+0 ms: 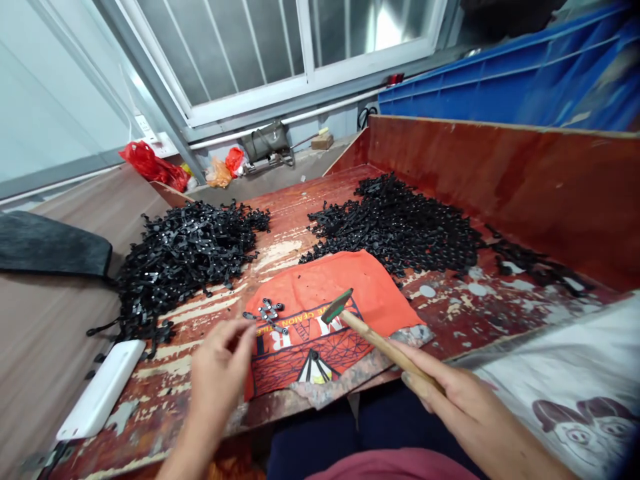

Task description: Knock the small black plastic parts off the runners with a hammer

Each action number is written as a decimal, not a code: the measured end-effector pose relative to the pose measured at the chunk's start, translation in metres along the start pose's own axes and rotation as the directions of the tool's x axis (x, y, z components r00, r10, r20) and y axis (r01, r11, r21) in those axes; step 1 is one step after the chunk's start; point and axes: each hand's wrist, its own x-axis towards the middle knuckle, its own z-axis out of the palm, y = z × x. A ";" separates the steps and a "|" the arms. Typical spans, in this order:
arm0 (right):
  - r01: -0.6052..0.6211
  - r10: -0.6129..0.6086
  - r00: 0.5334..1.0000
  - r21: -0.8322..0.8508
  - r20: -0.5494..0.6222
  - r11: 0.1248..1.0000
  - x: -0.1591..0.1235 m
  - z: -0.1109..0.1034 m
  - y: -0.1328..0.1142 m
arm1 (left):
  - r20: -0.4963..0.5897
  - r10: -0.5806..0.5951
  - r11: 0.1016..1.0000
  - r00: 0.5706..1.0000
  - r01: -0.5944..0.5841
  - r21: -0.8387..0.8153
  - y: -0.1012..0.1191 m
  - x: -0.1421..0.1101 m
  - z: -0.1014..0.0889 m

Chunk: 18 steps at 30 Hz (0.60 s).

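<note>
My right hand (445, 387) is closed round the wooden handle of a small hammer (383, 345). The hammer's narrow green-edged head (337, 307) hangs over an orange printed cloth (305, 283). My left hand (223, 363) is at the cloth's left edge, fingers curled together in a pinch; whether anything small is between them is hidden. Just beyond its fingertips, a few small black linked parts with shiny metal centres (270, 312) lie on the cloth.
A heap of black parts (190, 247) lies at the left, another (400, 227) at the right. A white oblong device (103, 390) lies at the table's left front. A wooden board (500, 173) walls the right side, with a blue crate (510, 73) behind it.
</note>
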 end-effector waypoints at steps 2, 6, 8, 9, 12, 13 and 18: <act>-0.040 0.037 0.998 0.080 0.046 0.996 0.004 -0.003 0.004 | 0.046 -0.255 0.943 0.966 0.259 -0.207 -0.010 0.016 -0.016; -0.084 0.083 0.996 -0.070 -0.026 0.994 0.017 -0.006 0.019 | 0.258 -0.441 0.770 0.860 0.510 -0.384 -0.014 0.018 -0.019; -0.072 0.047 0.993 -0.235 -0.110 0.969 0.028 -0.007 0.023 | 0.207 -0.364 0.863 0.908 0.413 -0.292 -0.009 0.010 -0.013; -0.068 0.019 0.988 -0.324 -0.153 0.944 0.035 -0.007 0.024 | 0.142 -0.271 0.937 0.952 0.295 -0.189 -0.005 0.007 -0.010; -0.102 -0.035 0.975 -0.574 -0.221 0.812 0.056 -0.003 0.022 | 0.092 0.144 0.951 0.985 -0.163 0.261 0.008 0.007 -0.006; -0.120 -0.033 0.975 -0.641 -0.222 0.758 0.062 0.001 0.021 | 0.156 0.240 0.884 0.958 -0.283 0.371 0.012 0.010 -0.005; -0.084 -0.126 0.972 -0.794 -0.198 0.603 0.074 0.022 0.023 | 0.448 0.258 0.733 0.856 -0.476 0.486 0.012 0.033 0.002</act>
